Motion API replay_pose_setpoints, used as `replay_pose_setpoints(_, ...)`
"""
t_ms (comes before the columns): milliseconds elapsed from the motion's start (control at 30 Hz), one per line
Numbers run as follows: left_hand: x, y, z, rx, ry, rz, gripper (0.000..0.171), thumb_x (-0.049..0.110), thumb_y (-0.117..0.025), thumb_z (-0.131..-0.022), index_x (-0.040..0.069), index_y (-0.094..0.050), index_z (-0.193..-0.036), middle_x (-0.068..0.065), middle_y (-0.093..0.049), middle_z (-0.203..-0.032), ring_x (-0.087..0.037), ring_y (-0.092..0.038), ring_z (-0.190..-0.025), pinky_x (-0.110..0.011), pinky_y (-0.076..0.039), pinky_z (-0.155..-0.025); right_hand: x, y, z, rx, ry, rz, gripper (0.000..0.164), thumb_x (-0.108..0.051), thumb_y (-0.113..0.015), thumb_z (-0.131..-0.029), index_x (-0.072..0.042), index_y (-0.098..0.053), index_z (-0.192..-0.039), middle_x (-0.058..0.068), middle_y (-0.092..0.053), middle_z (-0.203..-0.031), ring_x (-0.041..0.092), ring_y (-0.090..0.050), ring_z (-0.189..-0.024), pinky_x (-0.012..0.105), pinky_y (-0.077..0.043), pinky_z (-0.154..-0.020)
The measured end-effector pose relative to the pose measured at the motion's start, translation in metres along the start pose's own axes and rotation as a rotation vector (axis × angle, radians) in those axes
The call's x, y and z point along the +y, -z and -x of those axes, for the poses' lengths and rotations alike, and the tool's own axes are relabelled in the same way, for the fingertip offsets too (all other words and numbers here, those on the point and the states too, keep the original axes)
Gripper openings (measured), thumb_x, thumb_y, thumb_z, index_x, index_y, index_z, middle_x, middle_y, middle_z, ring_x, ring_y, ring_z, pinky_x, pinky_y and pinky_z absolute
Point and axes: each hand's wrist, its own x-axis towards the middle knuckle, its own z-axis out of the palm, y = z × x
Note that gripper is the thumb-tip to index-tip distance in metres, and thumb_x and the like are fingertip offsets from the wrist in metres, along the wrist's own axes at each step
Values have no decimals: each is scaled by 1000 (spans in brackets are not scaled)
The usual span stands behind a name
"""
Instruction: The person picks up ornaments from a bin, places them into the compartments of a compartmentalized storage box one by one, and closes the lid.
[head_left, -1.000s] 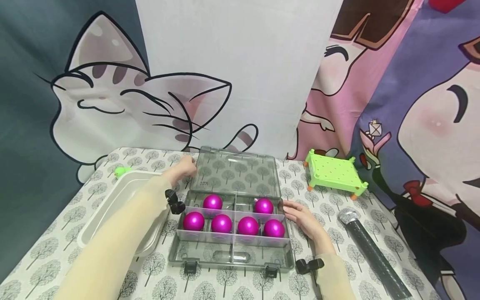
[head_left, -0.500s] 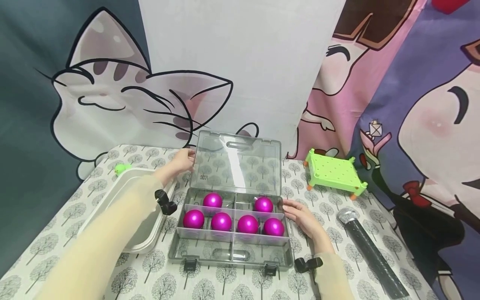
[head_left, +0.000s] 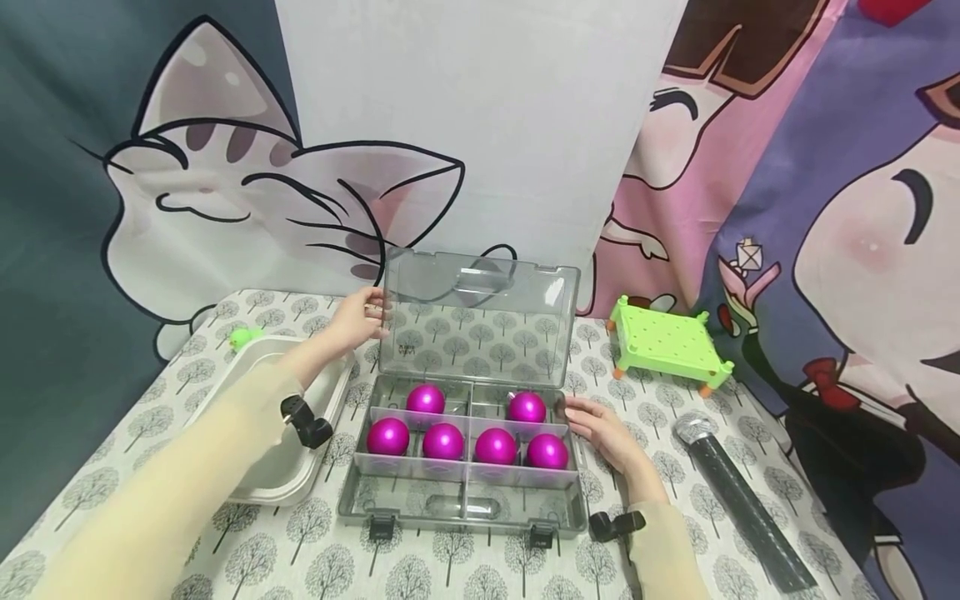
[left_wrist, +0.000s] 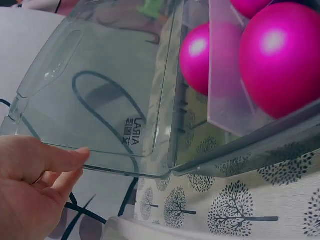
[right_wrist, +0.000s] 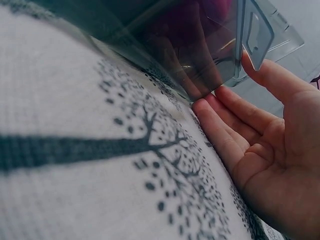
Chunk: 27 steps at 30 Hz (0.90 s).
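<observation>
A grey see-through compartment box [head_left: 408,496] lies on the patterned cloth, holding several shiny magenta balls [head_left: 426,402] in its back and middle rows. Its hinged lid [head_left: 480,333] stands raised at the back. My left hand [head_left: 358,318] pinches the lid's left edge between thumb and fingers; in the left wrist view the fingertips [left_wrist: 82,156] are on that edge, near the outer corner. On the opposite side, my right hand [head_left: 609,432] rests fairly straight fingers against the box's right wall, close to the cloth. In the right wrist view its thumb [right_wrist: 265,75] lies up by the rim.
A white plastic tray [head_left: 341,392] stands left of the box, partly under my left arm, with a small green toy [head_left: 243,337] behind it. To the right are a green toy bed [head_left: 667,337] and a black microphone [head_left: 742,500]. A printed curtain [head_left: 487,125] hangs behind.
The lid has swung upward from lying back to standing steeper, with my left hand rising along its left edge. My right hand and the balls stay in place.
</observation>
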Motion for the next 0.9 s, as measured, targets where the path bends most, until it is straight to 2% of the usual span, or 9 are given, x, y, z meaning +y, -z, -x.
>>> replay_pose_setpoints(100, 2, 3, 7, 4, -27, -16, 64, -11, -61, -87, -13, -30, -143, -32, -43, -141, -45, -50, -127, -42, -50, -102, 0, 0, -1, -2, 6, -10, 54, -11, -49, -98, 15, -31, -143, 32, -37, -148, 5, -62, -108, 17, -48, -97)
replay_pose_setpoints(267, 5, 7, 18, 11, -45, -44, 52, 6, -53, -98, -12, -33, -143, -32, -46, -139, -44, -52, -126, -47, -46, -106, 0, 0, -1, -10, 18, -12, 55, -11, -49, -98, 16, -30, -142, 31, -41, -146, 2, -63, -104, 17, -49, -97)
replay_pose_setpoints(367, 5, 10, 25, -12, -52, 21, 49, 11, -46, -102, -14, -32, -142, -33, -46, -138, -44, -51, -126, -43, -45, -108, 0, 0, -1, -6, 14, -9, 55, -12, -50, -98, 16, -31, -142, 30, -41, -146, 1, -62, -105, 16, -48, -97)
replay_pose_setpoints(467, 6, 13, 33, -45, -87, 88, 47, 14, -39, -105, -17, -33, -139, -37, -45, -135, -46, -49, -126, -40, -44, -107, 0, 1, -1, -16, 19, -1, 56, -12, -49, -99, 16, -29, -143, 32, -37, -148, 0, -61, -106, 16, -47, -98)
replay_pose_setpoints(633, 7, 18, 50, -90, -122, 129, 48, 24, -31, -108, -17, -39, -133, -36, -45, -136, -47, -46, -129, -40, -42, -109, -1, 0, -1, -8, 16, -10, 56, -13, -49, -99, 16, -29, -143, 30, -39, -147, 0, -61, -105, 15, -48, -97)
replay_pose_setpoints(767, 9, 20, 65, -100, -144, 105, 50, 25, -29, -108, -16, -42, -132, -36, -46, -136, -48, -46, -130, -41, -42, -108, -1, 0, -1, 0, 13, -13, 56, -13, -50, -99, 16, -30, -142, 27, -43, -145, 0, -62, -104, 16, -48, -97)
replay_pose_setpoints(900, 9, 20, 78, -99, -163, 59, 47, 24, -30, -108, -15, -46, -128, -35, -49, -134, -48, -48, -128, -43, -43, -107, -2, -1, 0, -6, 11, -9, 56, -13, -49, -100, 16, -29, -143, 31, -37, -148, -1, -60, -106, 15, -47, -97)
